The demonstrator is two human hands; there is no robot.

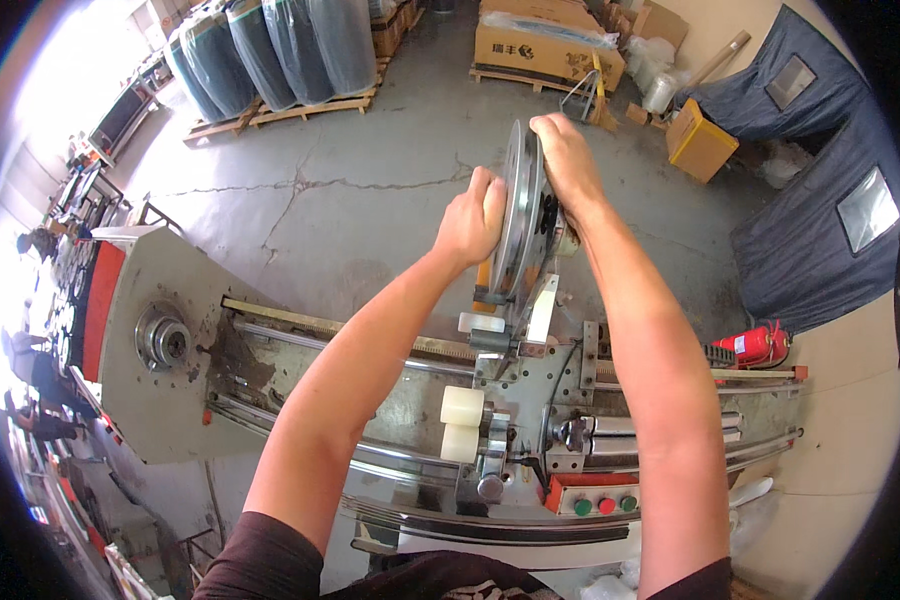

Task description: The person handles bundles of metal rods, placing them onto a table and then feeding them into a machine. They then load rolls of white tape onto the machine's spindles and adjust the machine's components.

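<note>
A large round metal disc (pixel 515 215), seen nearly edge-on, stands upright above the carriage of a long lathe-like machine. At its left face is my left hand (pixel 472 218), closed, with curled fingers against the disc's edge. My right hand (pixel 567 165) reaches higher on the other side, its fingers bent over the upper rim of the disc and its housing. The fingertips of both hands are partly hidden. Below the disc, two cream rollers (pixel 462 408) sit on a metal bracket (pixel 493 450). A white angled plate (pixel 542 308) rises just under the disc.
The machine's headstock with a round chuck (pixel 165 338) is at left, joined by metal rails (pixel 300 340). A red button box (pixel 598 497) is near me. A fire extinguisher (pixel 760 345), dark curtains (pixel 810 200), cartons (pixel 545 45) and wrapped rolls (pixel 270 55) stand beyond.
</note>
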